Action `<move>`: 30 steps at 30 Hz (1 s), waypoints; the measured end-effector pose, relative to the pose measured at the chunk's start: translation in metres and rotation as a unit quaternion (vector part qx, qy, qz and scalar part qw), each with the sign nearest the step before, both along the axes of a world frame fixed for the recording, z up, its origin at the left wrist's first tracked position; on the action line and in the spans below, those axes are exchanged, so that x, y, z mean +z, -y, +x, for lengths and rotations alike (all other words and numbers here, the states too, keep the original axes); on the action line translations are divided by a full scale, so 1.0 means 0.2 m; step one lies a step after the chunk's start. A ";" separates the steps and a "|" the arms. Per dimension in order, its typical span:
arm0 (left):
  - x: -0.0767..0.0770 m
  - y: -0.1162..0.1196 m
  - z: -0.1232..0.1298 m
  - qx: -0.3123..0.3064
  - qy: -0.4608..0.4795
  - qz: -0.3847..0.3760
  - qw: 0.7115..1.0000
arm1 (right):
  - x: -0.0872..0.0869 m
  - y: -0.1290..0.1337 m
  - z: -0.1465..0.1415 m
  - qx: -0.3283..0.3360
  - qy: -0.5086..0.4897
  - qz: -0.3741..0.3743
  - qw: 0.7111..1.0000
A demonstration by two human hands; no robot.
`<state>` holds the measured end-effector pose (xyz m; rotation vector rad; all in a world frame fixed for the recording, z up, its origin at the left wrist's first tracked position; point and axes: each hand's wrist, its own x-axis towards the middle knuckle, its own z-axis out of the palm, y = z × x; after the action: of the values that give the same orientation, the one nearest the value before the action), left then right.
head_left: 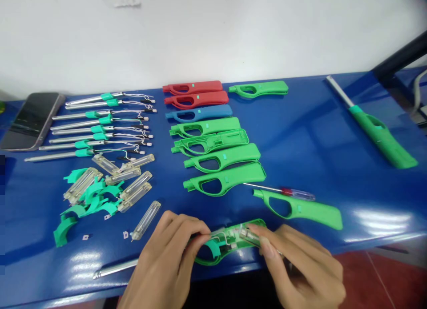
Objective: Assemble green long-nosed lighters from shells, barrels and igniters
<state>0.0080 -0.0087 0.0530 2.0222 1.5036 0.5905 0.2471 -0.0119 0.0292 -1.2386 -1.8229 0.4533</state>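
Observation:
Near the table's front edge lies an open green lighter half-shell, with a teal trigger and white wires inside it. My left hand pinches the shell's left end, where a metal tube sticks out to the left below my fingers. Between the thumb and fingers of my right hand is a clear fuel tank, held tilted over the right part of the shell. My right fingertips cover part of the tank.
Several metal tubes with wires, a phone, clear tanks and teal triggers lie left. Red, blue and green shells line the middle. A screwdriver and assembled lighter are right.

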 end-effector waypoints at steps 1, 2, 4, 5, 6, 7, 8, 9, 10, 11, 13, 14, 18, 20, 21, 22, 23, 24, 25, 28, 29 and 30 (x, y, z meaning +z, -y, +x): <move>0.00 0.00 0.00 -0.001 -0.003 0.003 1.000 | 0.00 0.00 0.00 -0.001 0.000 -0.002 1.000; -0.01 0.01 -0.01 -0.004 -0.008 0.008 1.000 | 0.00 0.00 -0.01 0.000 0.001 -0.006 1.000; -0.02 0.01 -0.01 -0.019 -0.019 0.024 0.999 | 0.00 0.00 -0.01 0.006 0.005 -0.010 1.000; -0.03 0.02 -0.01 -0.025 -0.024 0.030 0.999 | 0.00 0.00 -0.01 0.007 0.009 -0.011 1.000; -0.04 0.02 -0.01 -0.030 -0.026 0.034 0.999 | 0.00 0.00 -0.01 0.005 0.012 -0.012 1.000; -0.04 0.02 -0.01 -0.030 -0.027 0.035 0.999 | 0.00 0.00 -0.01 0.001 0.016 -0.014 1.000; -0.04 0.02 -0.01 -0.029 -0.026 0.032 0.999 | 0.01 0.00 -0.01 -0.001 0.018 -0.014 1.000; -0.03 0.02 0.00 -0.026 -0.023 0.028 0.999 | 0.01 0.00 -0.02 -0.002 0.020 -0.015 1.000; -0.03 0.02 0.00 -0.021 -0.021 0.024 0.999 | 0.01 -0.01 -0.02 -0.001 0.021 -0.016 1.000; -0.02 0.01 0.01 -0.016 -0.019 0.020 0.999 | 0.02 -0.01 -0.01 0.003 0.024 -0.014 1.000; -0.02 0.01 0.03 -0.010 -0.018 0.025 0.999 | 0.03 -0.02 -0.01 0.010 0.036 -0.007 0.999; -0.01 0.00 0.03 -0.015 -0.021 0.034 0.999 | 0.03 -0.02 -0.01 0.013 0.042 -0.004 0.999; -0.02 0.00 0.04 -0.052 -0.046 0.095 0.993 | 0.04 -0.02 -0.01 0.017 0.054 -0.009 0.998; -0.03 0.01 0.03 -0.052 -0.053 0.092 0.993 | 0.04 -0.02 -0.01 0.016 0.052 -0.012 0.998; -0.03 0.02 0.03 -0.049 -0.052 0.085 0.994 | 0.04 -0.02 -0.01 0.015 0.050 -0.012 0.999; -0.03 0.02 0.03 -0.050 -0.049 0.078 0.995 | 0.04 -0.01 -0.01 0.016 0.049 -0.013 0.999; -0.03 0.02 0.03 -0.053 -0.044 0.076 0.995 | 0.03 -0.01 0.00 0.019 0.051 -0.014 0.998; -0.03 0.02 0.03 -0.057 -0.039 0.076 0.995 | 0.03 -0.01 0.01 0.025 0.055 -0.013 0.998; -0.03 0.02 0.03 -0.060 -0.034 0.077 0.995 | 0.02 0.00 0.02 0.031 0.061 -0.012 0.998; -0.03 0.02 0.04 -0.064 -0.021 0.076 0.995 | 0.00 0.02 0.04 0.044 0.073 -0.015 0.996; -0.03 0.02 0.04 -0.062 -0.018 0.074 0.995 | -0.01 0.02 0.05 0.043 0.073 -0.016 0.996; -0.03 0.02 0.04 -0.061 -0.015 0.074 0.995 | -0.01 0.03 0.05 0.041 0.072 -0.019 0.996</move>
<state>0.0164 -0.0135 0.0470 2.2274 1.3771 0.6404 0.2573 -0.0172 0.0271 -1.2535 -2.0018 0.4563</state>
